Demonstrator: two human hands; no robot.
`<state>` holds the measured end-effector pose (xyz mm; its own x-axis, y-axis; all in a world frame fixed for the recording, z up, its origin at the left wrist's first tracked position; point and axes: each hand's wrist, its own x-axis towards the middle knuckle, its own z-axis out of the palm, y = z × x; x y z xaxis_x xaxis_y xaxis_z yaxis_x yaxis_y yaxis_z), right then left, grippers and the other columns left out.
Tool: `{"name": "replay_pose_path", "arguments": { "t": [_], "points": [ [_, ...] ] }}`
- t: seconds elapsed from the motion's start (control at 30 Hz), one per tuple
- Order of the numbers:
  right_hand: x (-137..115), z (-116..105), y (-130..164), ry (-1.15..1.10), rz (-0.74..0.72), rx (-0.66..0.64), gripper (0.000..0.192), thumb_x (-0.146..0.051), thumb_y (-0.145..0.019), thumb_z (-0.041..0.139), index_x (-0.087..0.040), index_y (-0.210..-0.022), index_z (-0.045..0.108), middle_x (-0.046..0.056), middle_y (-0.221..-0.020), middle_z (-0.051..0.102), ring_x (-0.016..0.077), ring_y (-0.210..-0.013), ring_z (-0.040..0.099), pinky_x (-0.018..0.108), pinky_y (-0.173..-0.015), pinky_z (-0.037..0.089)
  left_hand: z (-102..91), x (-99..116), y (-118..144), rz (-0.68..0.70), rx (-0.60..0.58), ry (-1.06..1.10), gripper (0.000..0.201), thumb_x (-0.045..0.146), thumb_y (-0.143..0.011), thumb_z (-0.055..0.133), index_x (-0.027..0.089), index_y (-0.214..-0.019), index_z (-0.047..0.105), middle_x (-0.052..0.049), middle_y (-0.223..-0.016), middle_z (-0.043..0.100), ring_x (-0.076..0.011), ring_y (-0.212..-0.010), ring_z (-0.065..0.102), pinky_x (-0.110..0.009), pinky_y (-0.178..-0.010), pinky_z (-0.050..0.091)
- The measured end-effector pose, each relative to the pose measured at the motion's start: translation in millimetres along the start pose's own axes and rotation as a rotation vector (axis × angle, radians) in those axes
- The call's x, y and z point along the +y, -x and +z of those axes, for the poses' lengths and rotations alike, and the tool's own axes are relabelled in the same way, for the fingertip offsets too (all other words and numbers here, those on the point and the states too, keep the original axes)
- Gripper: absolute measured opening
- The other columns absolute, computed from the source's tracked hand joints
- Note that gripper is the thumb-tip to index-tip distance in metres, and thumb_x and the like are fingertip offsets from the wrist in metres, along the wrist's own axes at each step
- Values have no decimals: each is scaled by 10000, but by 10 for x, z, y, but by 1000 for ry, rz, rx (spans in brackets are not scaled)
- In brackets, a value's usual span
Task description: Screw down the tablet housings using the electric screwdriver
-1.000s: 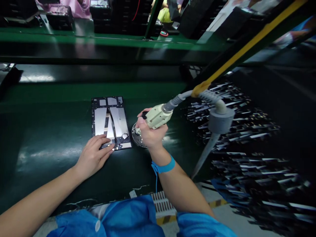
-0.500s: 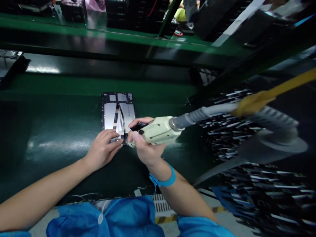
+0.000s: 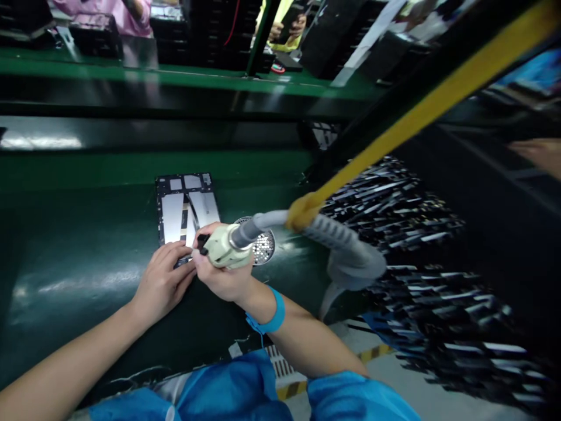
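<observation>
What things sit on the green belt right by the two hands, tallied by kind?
Open tablet chassis: 1, left hand resting on its near edge
Cream electric screwdriver: 1, gripped in right hand
Round screw tray: 1, partly hidden behind the screwdriver
Blue wrist strap: 1
Total: 4

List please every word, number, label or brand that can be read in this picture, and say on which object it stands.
None can be read.
Open device on the green belt: silver plates and small parts, no legible print.
Pale electric screwdriver in the right hand: no visible marking.
Blue wrist strap: plain.
Left hand rests on the device's near edge.
Round screw dish: no text.
Black trays at the back: too blurred.
</observation>
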<state>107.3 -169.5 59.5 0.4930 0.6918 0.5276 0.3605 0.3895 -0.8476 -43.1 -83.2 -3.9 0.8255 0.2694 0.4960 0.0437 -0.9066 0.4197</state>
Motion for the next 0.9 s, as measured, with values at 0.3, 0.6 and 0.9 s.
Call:
{"name": "replay_pose_path", "arguments": {
  "t": [0.3,0.6,0.9],
  "points": [
    [92,-339,-164,-78,7,219,230,-234,-842,688,-258,-1064,631,4,-933,700,124,-618,664,286,-553,591,41,-42,31,-17,-9,-16,264,155,-959,653,232,-1207,697,-112,-1219,676,-306,-1252,600,-514,-1014,531],
    [439,-646,-290,115,68,406,205,-274,-824,726,-225,-1010,655,8,-866,716,138,-632,682,328,-659,625,11,-12,11,-14,-2,-19,273,142,-950,663,216,-1210,697,-111,-1206,688,-307,-1248,611,-521,-1024,534],
    [559,-666,-249,129,95,439,279,-289,-787,765,-207,-1030,654,19,-856,716,149,-656,688,325,-658,618,-3,-6,13,-14,-16,-20,283,145,-957,649,223,-1226,693,-111,-1215,690,-308,-1253,611,-535,-1046,527]
  ]
}}
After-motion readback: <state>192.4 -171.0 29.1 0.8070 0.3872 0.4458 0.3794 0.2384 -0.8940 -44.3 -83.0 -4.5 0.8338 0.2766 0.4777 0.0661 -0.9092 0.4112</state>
